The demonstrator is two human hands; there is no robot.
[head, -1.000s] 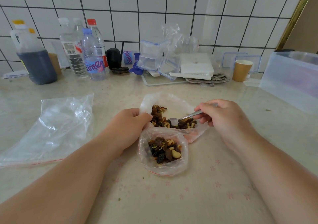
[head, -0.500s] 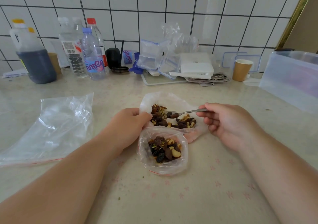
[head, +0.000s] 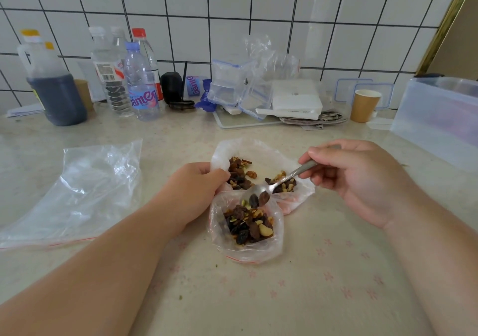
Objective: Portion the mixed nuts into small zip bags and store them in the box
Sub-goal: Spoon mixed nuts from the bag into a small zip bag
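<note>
Mixed nuts [head: 247,223], raisins and seeds among them, fill the bottom of a small zip bag [head: 245,232] standing open at the middle of the desk [head: 323,297], while more of the mix lies in a larger clear bag [head: 261,154] spread just behind it. A person's left hand [head: 192,189] pinches plastic at the mouths of the two bags between thumb and curled fingers [head: 204,171]. The right hand [head: 362,178] grips a metal spoon [head: 282,179] by the handle, fingers curled round it, its bowl tipped over the small bag's mouth with a few dark pieces on it. An empty large zip bag [head: 77,193] lies flat to the left. A translucent storage box [head: 439,118] sits at the desk's right edge, with a paper cup [head: 364,105], water bottles [head: 141,82] and a jug of dark liquid [head: 51,87] along the tiled wall.
</note>
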